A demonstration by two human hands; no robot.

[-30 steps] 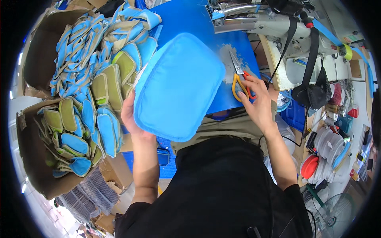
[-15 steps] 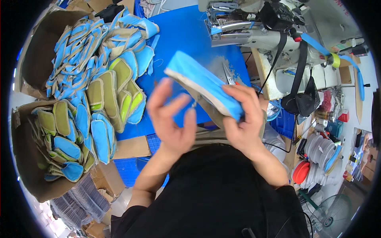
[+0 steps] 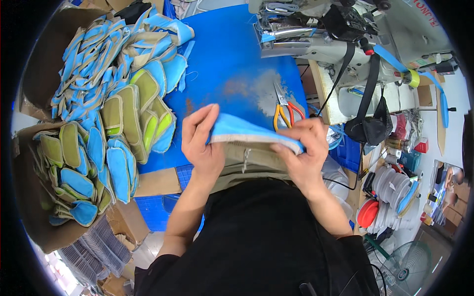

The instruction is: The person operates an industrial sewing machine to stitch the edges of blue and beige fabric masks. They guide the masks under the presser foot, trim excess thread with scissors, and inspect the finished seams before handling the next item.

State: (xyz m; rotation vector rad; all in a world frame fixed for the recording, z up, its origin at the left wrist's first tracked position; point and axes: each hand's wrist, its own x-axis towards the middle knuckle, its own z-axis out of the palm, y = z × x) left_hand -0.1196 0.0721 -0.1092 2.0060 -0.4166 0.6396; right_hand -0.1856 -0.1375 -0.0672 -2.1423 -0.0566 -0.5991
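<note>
Between my hands is a blue fabric pad point(image 3: 242, 126) with a beige bound edge, held in front of my body and slightly bowed. My left hand point(image 3: 201, 140) grips its left end, fingers closed over it. At the other end, my right hand point(image 3: 305, 148) pinches the pad with the thumb on the near side. A zipper pull or small metal piece point(image 3: 245, 159) shows just below the pad, against beige cloth at my lap. Scissors point(image 3: 282, 106) with orange and red handles lie on the blue table point(image 3: 222, 44) beyond the pad.
Blue and olive pads point(image 3: 131, 118) are heaped at the table's left side. Two cardboard boxes point(image 3: 29, 237) at the left hold bundled strips and more pads. A sewing machine point(image 3: 316, 44) stands at the back right; a fan point(image 3: 407, 264) is at the lower right.
My left hand has moved up from its loose, open pose and taken hold of the pad's left end. The pad has swung from a steep slant to nearly level, uncovering the scissors.
</note>
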